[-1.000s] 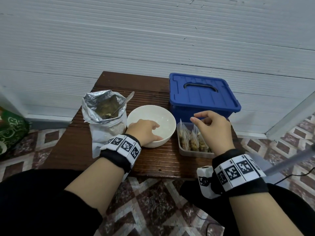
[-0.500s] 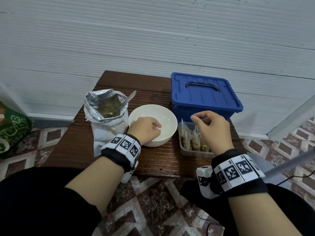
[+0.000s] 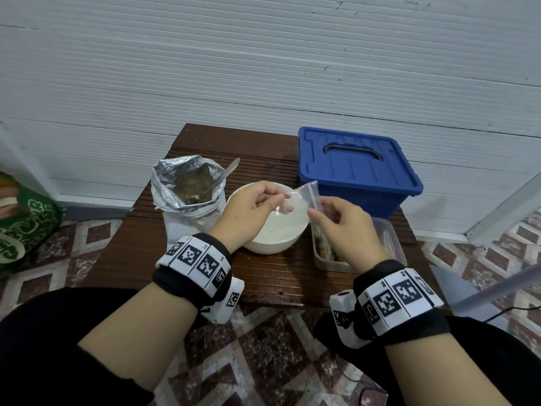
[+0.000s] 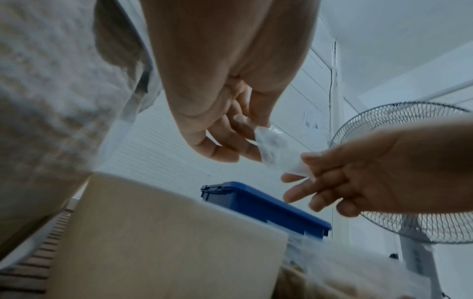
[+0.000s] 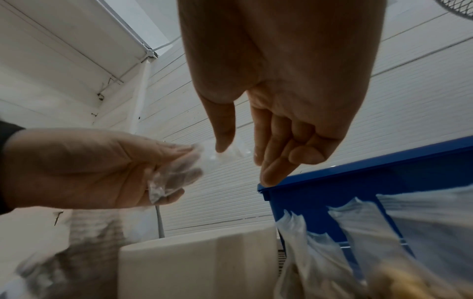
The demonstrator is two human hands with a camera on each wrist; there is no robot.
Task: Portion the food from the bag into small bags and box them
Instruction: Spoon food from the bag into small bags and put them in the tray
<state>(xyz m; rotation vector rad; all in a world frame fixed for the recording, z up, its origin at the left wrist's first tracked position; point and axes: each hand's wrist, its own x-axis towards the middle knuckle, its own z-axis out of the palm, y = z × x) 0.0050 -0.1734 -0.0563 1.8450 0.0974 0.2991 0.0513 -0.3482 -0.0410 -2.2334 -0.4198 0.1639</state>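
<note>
Head view: above the white bowl (image 3: 275, 230) at the table's (image 3: 140, 253) middle, left hand (image 3: 248, 209) and right hand (image 3: 348, 230) each pinch the empty small bag (image 3: 303, 194), likely to open it for filling. The foil food bag (image 3: 187, 197) stands open at the left edge; filled bags wait in the clear box (image 3: 392, 244) at the right edge

Left wrist view: fingertips (image 4: 245, 155) clamp crumpled plastic

Right wrist view: the thumb (image 5: 224, 139) closes on it

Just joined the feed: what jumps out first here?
Both hands meet over the white bowl: the left hand and right hand pinch an empty small clear bag between them. The open foil bag with a spoon in it stands left of the bowl, and a closed blue box sits behind on the right.
</note>
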